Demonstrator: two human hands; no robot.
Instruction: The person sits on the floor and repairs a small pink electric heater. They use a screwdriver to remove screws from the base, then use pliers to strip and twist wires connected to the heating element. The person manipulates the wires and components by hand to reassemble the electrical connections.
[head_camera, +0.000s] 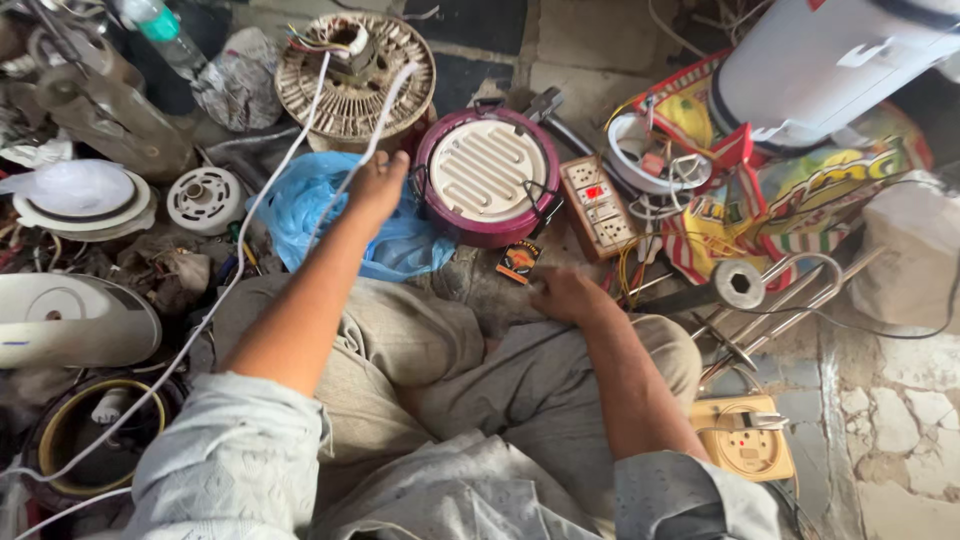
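White cable (262, 190) in left hand (375, 188)

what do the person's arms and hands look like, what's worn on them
Both forearms are bare below rolled-up sleeves of a pale grey-blue shirt with a fine woven pattern. The left hand and right hand are bare: no gloves, watch or rings that I can make out.

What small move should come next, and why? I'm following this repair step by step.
Probably draw the white cord toward the lap. The left hand is stretched out and closed on it above the blue bag, and the cord loops up to the round coil. The right hand rests idle by the knee, near the small dark packet, free to take the slack.
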